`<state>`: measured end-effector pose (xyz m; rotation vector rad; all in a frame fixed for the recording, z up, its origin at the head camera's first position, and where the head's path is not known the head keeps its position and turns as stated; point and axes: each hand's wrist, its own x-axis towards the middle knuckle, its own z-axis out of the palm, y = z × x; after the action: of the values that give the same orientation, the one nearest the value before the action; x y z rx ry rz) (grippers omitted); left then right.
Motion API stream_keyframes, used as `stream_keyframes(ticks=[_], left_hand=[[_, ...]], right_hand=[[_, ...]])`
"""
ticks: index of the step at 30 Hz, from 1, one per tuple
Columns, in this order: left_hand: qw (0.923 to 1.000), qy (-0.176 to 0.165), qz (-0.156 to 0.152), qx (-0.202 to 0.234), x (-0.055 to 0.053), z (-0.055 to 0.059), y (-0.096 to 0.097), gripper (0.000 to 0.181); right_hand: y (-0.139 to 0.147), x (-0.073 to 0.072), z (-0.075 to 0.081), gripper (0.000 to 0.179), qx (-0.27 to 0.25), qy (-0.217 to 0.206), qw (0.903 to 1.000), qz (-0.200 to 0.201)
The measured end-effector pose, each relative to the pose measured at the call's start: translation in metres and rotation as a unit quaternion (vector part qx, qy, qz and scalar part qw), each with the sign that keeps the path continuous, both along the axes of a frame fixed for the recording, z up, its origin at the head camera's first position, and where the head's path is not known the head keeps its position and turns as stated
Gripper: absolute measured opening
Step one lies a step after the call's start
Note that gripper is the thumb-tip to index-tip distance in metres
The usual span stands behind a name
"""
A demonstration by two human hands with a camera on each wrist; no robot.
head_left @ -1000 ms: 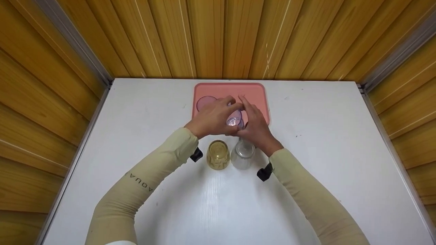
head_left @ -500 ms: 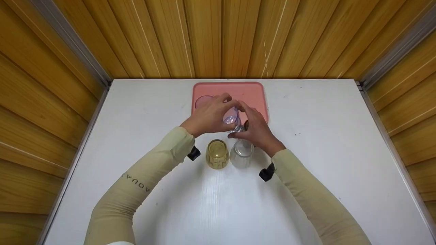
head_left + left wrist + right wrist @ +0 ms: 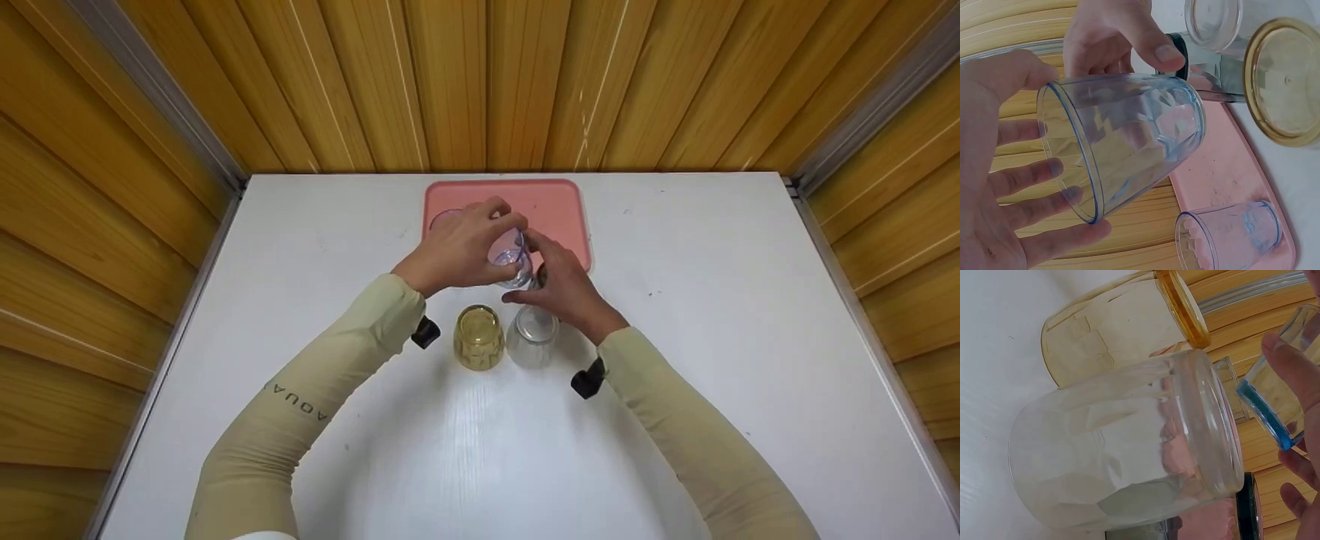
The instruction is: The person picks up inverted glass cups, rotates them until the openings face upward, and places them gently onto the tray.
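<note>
My left hand (image 3: 457, 247) pinches the rim of a clear cup with a blue tint (image 3: 1129, 135); its thumb and spread fingers lie at opposite sides. The cup is mouth up, its faceted base over the near part of the tray. Close to its right side, my right hand (image 3: 562, 285) curves loosely, thumb apart from the fingers; in the right wrist view its thumb overlaps the cup. A glass with a dark green base (image 3: 1249, 506) stands upside down by the right hand, mostly hidden in the head view. A second tinted cup (image 3: 1235, 230) stands mouth up on the pink tray (image 3: 555, 195).
Nearer the body, an upside-down amber glass (image 3: 478, 337) and an upside-down clear glass (image 3: 532, 337) stand side by side on the white table (image 3: 675, 300). Wood-look panels (image 3: 450, 82) rise behind the table and on both sides.
Since a second ago, my left hand has shifted slightly left. My right thumb, which was near the left thumb, is now apart from it, and the dark-based glass shows between the right thumb and fingers.
</note>
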<state>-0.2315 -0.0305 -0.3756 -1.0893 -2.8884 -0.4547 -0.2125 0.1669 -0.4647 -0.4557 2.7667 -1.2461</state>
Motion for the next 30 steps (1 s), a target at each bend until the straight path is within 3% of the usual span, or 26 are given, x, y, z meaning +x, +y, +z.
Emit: stream_keyframes(ticks=[8, 22, 30], left_hand=[[1.0000, -0.001, -0.006, -0.003, 0.0010, 0.0025, -0.0002, 0.051], [0.9992, -0.019, -0.012, -0.034, 0.0016, 0.0063, -0.0020, 0.068], [0.9992, -0.023, -0.027, -0.018, 0.0006, 0.0100, -0.0034, 0.074]], right_hand=[[-0.0018, -0.0001, 0.0036, 0.088, 0.028, -0.033, 0.9987, -0.029], [0.0007, 0.0032, 0.0083, 0.083, 0.038, -0.016, 0.9986, -0.033], [0.0046, 0.0036, 0.0104, 0.084, 0.024, -0.009, 0.9992, -0.030]])
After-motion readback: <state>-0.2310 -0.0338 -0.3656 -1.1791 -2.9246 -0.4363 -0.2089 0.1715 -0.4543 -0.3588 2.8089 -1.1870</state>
